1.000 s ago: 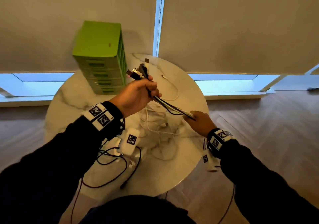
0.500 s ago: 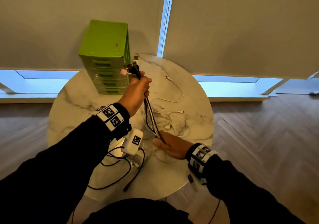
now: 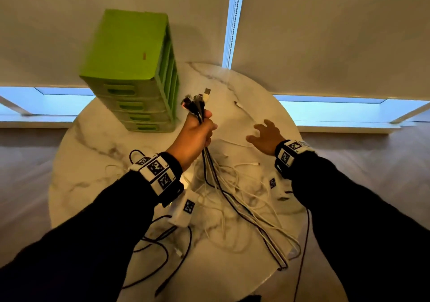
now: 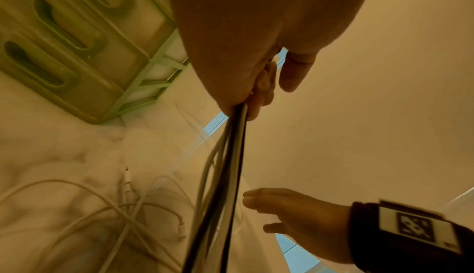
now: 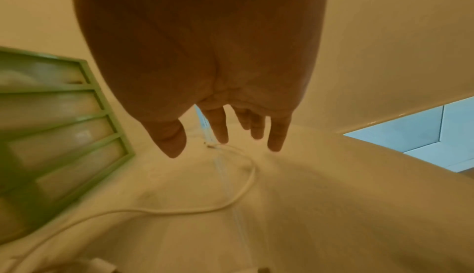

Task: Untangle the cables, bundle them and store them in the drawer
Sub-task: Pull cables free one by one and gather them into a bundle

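The round marble table fills the middle of the head view, and everything else sits on or above it. At the table's far left edge stands the green drawer unit, its stacked drawers all pushed in as far as the head view shows. Above the table's centre, just right of the drawer unit, the left hand is raised in a fist, its fingers curled tight round a bundle of black and white cables. The plug ends of that bundle stick up out of the top of the fist, close beside the drawer unit, while the strands hang down from the fist and trail across the table toward its near right edge. Loose white cables lie in tangled loops on the table under and around the hanging strands. To the right of the bundle the right hand hovers over the table holding nothing, its fingers straight and slightly spread, pointing down toward 1 thin white cable that curves over the tabletop just below the fingertips. Dark cables run across the table's near edge.
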The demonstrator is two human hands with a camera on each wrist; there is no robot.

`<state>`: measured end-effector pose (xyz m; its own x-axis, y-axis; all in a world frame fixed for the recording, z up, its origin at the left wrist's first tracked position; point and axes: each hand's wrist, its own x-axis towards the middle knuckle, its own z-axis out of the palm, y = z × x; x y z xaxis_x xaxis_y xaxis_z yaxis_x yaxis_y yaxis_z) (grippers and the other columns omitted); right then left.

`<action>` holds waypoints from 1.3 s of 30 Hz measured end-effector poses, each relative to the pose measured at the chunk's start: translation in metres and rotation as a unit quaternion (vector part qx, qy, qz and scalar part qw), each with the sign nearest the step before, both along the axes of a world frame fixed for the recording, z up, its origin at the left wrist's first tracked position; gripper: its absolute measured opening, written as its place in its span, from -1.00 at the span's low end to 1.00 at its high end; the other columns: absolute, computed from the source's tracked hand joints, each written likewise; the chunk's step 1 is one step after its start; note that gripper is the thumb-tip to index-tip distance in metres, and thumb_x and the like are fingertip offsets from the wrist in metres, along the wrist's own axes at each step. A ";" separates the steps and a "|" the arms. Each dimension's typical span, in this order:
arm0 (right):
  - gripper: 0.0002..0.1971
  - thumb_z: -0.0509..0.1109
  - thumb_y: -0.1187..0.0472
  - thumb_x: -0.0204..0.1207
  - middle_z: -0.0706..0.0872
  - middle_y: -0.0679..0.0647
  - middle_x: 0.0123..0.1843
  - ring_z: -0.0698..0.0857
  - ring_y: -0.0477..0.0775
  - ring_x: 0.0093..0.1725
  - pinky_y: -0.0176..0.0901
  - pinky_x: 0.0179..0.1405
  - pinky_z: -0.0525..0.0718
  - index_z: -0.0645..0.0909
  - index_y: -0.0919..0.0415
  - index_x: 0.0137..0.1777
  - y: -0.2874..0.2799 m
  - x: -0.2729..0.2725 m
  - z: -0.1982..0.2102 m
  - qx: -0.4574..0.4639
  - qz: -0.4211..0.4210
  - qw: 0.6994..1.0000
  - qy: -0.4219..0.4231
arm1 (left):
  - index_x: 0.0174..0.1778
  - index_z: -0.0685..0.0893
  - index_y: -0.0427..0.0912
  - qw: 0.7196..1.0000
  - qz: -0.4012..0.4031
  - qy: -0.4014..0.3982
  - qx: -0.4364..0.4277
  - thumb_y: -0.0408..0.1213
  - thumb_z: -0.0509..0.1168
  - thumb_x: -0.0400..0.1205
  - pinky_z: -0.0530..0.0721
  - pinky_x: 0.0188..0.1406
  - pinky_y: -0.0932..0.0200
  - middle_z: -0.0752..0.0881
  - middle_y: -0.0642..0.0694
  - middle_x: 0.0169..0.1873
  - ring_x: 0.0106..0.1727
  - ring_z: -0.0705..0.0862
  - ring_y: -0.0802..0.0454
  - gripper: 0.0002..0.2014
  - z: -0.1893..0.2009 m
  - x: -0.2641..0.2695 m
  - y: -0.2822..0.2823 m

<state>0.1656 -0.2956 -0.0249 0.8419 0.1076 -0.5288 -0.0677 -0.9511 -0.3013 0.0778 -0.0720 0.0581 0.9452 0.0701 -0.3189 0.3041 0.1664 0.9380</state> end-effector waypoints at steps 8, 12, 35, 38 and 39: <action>-0.43 0.32 0.00 0.66 0.43 0.25 0.56 0.42 0.37 0.54 0.19 0.50 0.40 0.32 0.14 0.61 0.019 0.031 -0.030 0.078 -0.089 0.991 -0.065 | 0.06 0.49 -0.04 0.999 0.024 0.018 -0.025 -0.49 0.19 0.71 0.40 -0.37 0.21 0.50 0.18 -0.49 -0.49 0.41 0.21 -0.79 -0.025 0.008 0.001; -0.65 0.14 0.12 0.79 0.69 0.41 0.23 0.64 0.44 0.28 0.06 0.26 0.52 0.63 0.38 0.25 0.017 0.021 -0.018 0.128 -0.059 0.987 -0.072 | 0.06 0.49 -0.07 0.998 0.036 0.029 -0.038 -0.51 0.15 0.72 0.41 -0.38 0.20 0.53 0.17 -0.49 -0.49 0.43 0.20 -0.79 -0.028 0.002 0.006; -0.80 0.18 0.19 0.79 0.65 0.03 -0.13 0.58 -0.05 -0.13 -0.37 -0.16 0.44 0.62 0.20 0.02 0.122 -0.207 0.118 0.363 0.104 0.912 -0.163 | 0.53 0.38 -0.43 0.999 0.005 0.015 0.048 0.09 0.11 0.78 0.57 0.39 0.04 0.63 -0.47 0.26 0.37 0.64 -0.22 -0.37 0.015 -0.120 0.030; -0.70 0.14 0.07 0.81 0.63 -0.10 -0.28 0.59 -0.14 -0.27 -0.25 -0.19 0.53 0.55 -0.03 -0.17 0.123 -0.218 0.118 0.320 0.157 0.924 -0.136 | 0.05 0.60 -0.21 0.998 0.032 -0.020 0.044 0.07 0.08 0.80 0.58 -0.12 0.24 0.64 -0.11 -0.24 -0.18 0.64 0.05 -0.60 0.024 -0.134 0.039; -0.65 0.10 0.00 0.81 0.65 -0.09 -0.31 0.61 -0.13 -0.29 -0.14 -0.16 0.59 0.54 -0.07 -0.21 0.121 -0.223 0.117 0.297 0.172 0.931 -0.127 | -0.10 0.59 -0.08 0.998 0.048 -0.032 0.021 0.12 0.10 0.78 0.52 -0.17 0.17 0.58 0.00 -0.33 -0.29 0.54 0.10 -0.63 0.024 -0.135 0.044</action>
